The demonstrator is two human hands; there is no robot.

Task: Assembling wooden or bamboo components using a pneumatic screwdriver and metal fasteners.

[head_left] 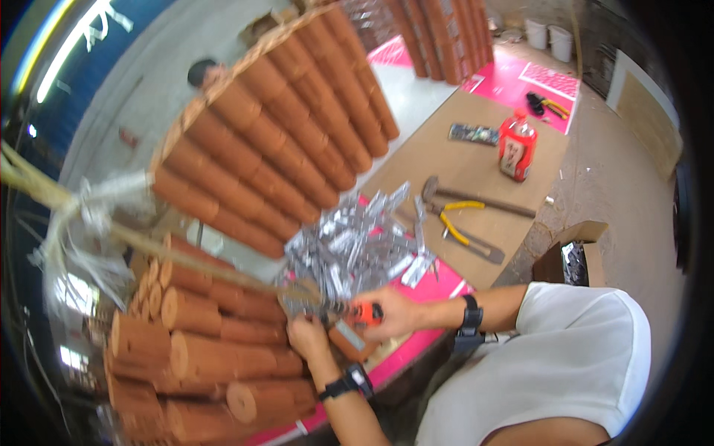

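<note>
Right hand point(394, 311) clamped round red tool point(367, 314), near bench point(444, 281) edge; left hand point(307, 338) finger closure unclear; best keep tool square

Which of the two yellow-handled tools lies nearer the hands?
The pliers next to the hammer; the other, a black-headed tool, lies farther off, past the red bottle.

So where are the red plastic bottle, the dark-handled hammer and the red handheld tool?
Red plastic bottle point(518, 150): head view, its body.
Dark-handled hammer point(502, 207): head view, its handle.
Red handheld tool point(367, 314): head view, its casing.
</note>
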